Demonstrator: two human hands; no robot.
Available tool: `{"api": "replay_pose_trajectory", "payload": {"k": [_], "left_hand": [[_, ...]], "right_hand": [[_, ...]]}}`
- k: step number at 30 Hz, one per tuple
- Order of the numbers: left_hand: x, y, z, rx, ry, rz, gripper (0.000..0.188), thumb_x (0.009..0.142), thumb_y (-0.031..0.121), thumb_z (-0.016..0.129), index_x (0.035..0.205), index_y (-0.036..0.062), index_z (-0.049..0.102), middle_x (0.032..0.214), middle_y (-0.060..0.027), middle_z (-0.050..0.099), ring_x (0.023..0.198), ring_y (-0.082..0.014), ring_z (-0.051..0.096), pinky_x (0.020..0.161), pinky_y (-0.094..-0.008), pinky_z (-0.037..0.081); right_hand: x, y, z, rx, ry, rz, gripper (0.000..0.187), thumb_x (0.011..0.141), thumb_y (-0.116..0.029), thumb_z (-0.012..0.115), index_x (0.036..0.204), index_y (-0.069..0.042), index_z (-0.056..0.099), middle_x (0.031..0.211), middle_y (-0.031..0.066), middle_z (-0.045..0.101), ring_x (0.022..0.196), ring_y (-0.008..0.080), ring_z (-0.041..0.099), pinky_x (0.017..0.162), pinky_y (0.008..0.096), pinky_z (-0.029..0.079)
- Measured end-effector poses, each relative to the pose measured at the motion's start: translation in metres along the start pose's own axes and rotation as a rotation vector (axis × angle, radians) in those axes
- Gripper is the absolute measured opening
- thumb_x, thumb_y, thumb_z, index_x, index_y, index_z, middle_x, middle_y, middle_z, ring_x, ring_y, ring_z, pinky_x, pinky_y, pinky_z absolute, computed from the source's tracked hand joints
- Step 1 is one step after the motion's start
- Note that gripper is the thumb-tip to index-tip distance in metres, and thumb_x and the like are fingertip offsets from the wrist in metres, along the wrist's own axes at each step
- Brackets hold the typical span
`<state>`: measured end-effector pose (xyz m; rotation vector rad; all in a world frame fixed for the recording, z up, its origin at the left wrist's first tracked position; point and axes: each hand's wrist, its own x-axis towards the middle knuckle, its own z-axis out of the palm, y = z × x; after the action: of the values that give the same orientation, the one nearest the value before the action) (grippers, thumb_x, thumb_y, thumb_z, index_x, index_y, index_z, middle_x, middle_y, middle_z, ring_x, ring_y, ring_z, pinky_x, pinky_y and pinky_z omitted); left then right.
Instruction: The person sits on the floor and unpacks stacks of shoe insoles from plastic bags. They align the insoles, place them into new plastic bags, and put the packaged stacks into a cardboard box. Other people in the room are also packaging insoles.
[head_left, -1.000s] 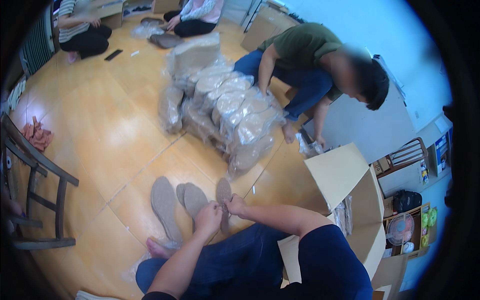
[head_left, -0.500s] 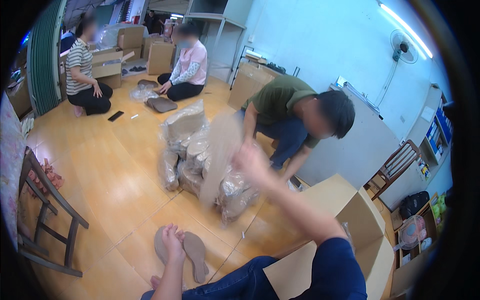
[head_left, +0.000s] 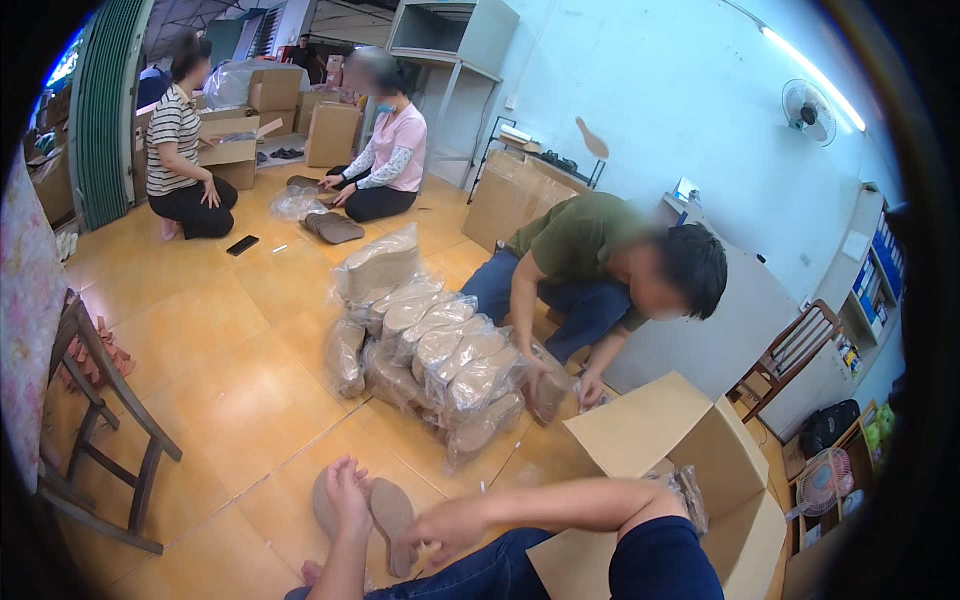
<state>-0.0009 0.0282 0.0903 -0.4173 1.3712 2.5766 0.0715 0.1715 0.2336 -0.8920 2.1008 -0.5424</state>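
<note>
My left hand [head_left: 348, 495] rests beside a brown shoe sole [head_left: 325, 508] on the floor, fingers apart and holding nothing. Right of it lies another sole [head_left: 392, 515], partly overlapping one more beneath. My right hand [head_left: 455, 527], a little blurred, hovers by that sole's lower end with its fingers partly spread; no object shows in it. Whether it touches the sole is unclear. Far off, a single tan sole [head_left: 592, 138] is in the air against the blue wall. Beyond my hands stands a pile of soles in clear plastic bags [head_left: 440, 335].
An open cardboard box [head_left: 640, 425] holding bagged items stands at my right. A co-worker in green [head_left: 585, 235] crouches behind the pile, hands on a bagged bundle. Two people kneel farther back near soles and boxes. A dark wooden chair [head_left: 110, 440] is at left.
My right hand has swung down from above the pile to the soles near my left hand. The sole it held is out of it; one is now airborne by the wall.
</note>
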Motion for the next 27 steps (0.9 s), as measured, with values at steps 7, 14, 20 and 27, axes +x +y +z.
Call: {"api": "replay_pose_trajectory", "payload": {"k": [7, 14, 20, 27], "left_hand": [[0.009, 0.028, -0.004, -0.038, 0.112, 0.052, 0.025, 0.094, 0.020, 0.056, 0.114, 0.0065, 0.053, 0.098, -0.0031, 0.057, 0.081, -0.0125, 0.055, 0.066, -0.0254, 0.046], [0.048, 0.000, -0.071, 0.322, 0.290, 0.234, 0.038, 0.089, 0.021, 0.060, 0.121, 0.0034, 0.050, 0.108, -0.0105, 0.056, 0.098, -0.0188, 0.052, 0.086, -0.0318, 0.043], [0.035, -0.073, -0.111, 0.890, 0.537, -0.333, 0.084, 0.073, 0.040, 0.071, 0.141, 0.0074, 0.035, 0.135, -0.0267, 0.042, 0.129, -0.0381, 0.039, 0.106, -0.0450, 0.035], [0.053, -0.097, -0.138, 0.927, 0.383, -0.320, 0.094, 0.061, 0.034, 0.085, 0.131, -0.0093, 0.039, 0.131, -0.0271, 0.047, 0.112, -0.0343, 0.057, 0.091, -0.0440, 0.051]], "right_hand": [[0.016, 0.033, 0.069, -0.080, 0.205, 0.243, 0.057, 0.089, -0.037, 0.059, 0.133, -0.004, 0.046, 0.115, 0.0226, 0.060, 0.105, 0.0386, 0.059, 0.091, 0.0439, 0.047], [0.059, 0.110, 0.135, 0.083, 0.256, 0.473, 0.036, 0.083, -0.036, 0.057, 0.097, -0.004, 0.070, 0.098, 0.0211, 0.068, 0.098, 0.0342, 0.064, 0.084, 0.0436, 0.050], [0.099, 0.105, 0.190, 0.533, 0.838, 0.787, 0.038, 0.084, -0.034, 0.061, 0.108, -0.005, 0.065, 0.097, 0.0210, 0.066, 0.096, 0.0364, 0.063, 0.087, 0.0428, 0.049], [0.081, 0.169, 0.201, 0.706, 1.241, 1.176, 0.047, 0.085, -0.032, 0.061, 0.125, -0.009, 0.052, 0.121, 0.0225, 0.051, 0.114, 0.0373, 0.051, 0.097, 0.0432, 0.042]]}}
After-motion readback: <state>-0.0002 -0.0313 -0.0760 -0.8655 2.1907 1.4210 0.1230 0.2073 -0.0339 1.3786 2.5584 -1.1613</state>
